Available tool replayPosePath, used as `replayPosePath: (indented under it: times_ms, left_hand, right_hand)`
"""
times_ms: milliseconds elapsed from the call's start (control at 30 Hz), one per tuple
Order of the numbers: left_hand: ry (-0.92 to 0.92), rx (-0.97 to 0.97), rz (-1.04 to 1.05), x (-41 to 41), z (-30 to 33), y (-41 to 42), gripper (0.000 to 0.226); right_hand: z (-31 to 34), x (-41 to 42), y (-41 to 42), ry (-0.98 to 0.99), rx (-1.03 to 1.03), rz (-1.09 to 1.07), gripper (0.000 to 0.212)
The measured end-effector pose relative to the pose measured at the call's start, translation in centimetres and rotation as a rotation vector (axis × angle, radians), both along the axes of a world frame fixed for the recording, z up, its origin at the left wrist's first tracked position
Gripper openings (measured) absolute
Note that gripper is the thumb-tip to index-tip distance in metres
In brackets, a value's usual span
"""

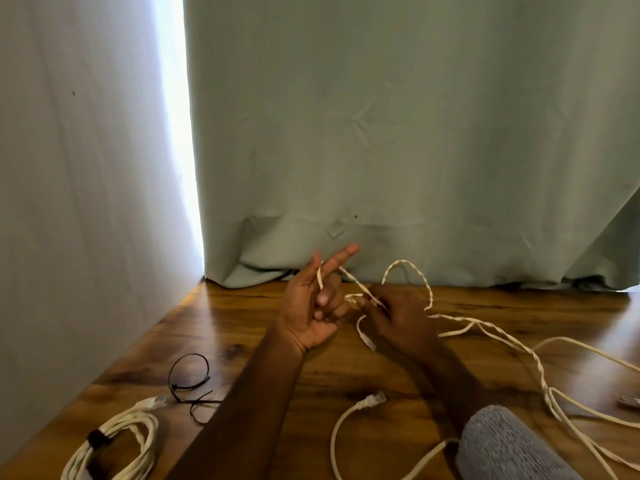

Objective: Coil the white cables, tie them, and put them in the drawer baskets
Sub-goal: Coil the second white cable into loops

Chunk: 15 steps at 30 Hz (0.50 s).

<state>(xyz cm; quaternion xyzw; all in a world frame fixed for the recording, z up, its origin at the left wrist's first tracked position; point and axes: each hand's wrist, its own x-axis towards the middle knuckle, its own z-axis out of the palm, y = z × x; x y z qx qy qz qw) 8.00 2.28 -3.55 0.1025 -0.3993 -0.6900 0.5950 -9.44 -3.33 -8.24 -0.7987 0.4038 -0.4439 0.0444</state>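
The left hand (313,308) is raised, palm toward the camera, its forefinger straight and the twisted white cable (485,329) looped over the thumb and forefinger; the right hand (394,315) pinches that cable just beside it. At far left on the wooden table (242,323) lies a coiled white cable (117,441) already bound with a black tie, loose black zip ties (190,386) near it. A flat white cable (349,420) lies uncoiled toward the right. Judging by this, one cable is done, one barely begun; no drawer baskets show.

Left hand (308,306) raised, palm up, index finger extended; right hand (398,317) fingers pinching, curled.
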Motion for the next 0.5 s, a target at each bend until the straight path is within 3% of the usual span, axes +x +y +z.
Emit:
replayPosePath:
  times_ms: [100,200,267,367,500]
  left_hand:
    - [0.169,-0.009,0.094,0.2,1.0,0.1,0.056]
    - [0.333,-0.047,0.104,0.7,1.6,0.0,0.055]
    - [0.382,-0.051,0.090,0.9,1.7,0.1,0.056]
    - [0.388,-0.003,0.189,1.5,1.4,-0.5,0.054]
    - [0.366,0.068,0.336,2.0,0.6,-1.3,0.057]
  right_hand:
    - [-0.1,-0.2,-0.1,-0.385,0.267,0.165,0.019]
    - [0.1,-0.1,0.2,-0.412,0.273,0.199,0.018]
    - [0.2,-0.3,0.1,-0.279,0.070,0.131,0.020]
    - [1.0,-1.2,-0.1,0.076,-0.305,0.107,0.024]
    - [1.5,-0.4,0.7,0.464,-0.281,0.191,0.033]
